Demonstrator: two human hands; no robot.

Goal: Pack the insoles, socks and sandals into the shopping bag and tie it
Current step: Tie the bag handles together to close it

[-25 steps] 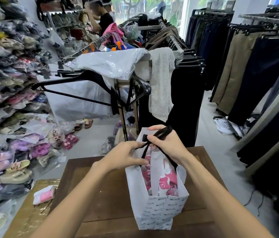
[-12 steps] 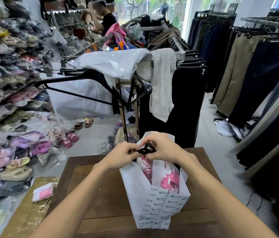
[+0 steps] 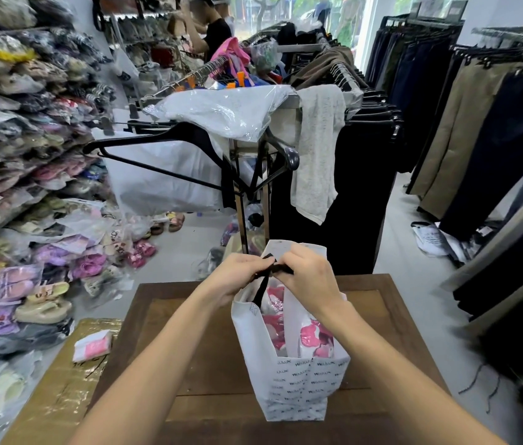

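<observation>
Table [image 3: 189,364]: hands [image 3: 281,276] hiding bag [image 3: 298,380] ties.

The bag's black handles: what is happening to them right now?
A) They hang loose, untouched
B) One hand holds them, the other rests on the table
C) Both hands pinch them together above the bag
C: the left hand and right hand meet on the black handles over the bag.
</observation>
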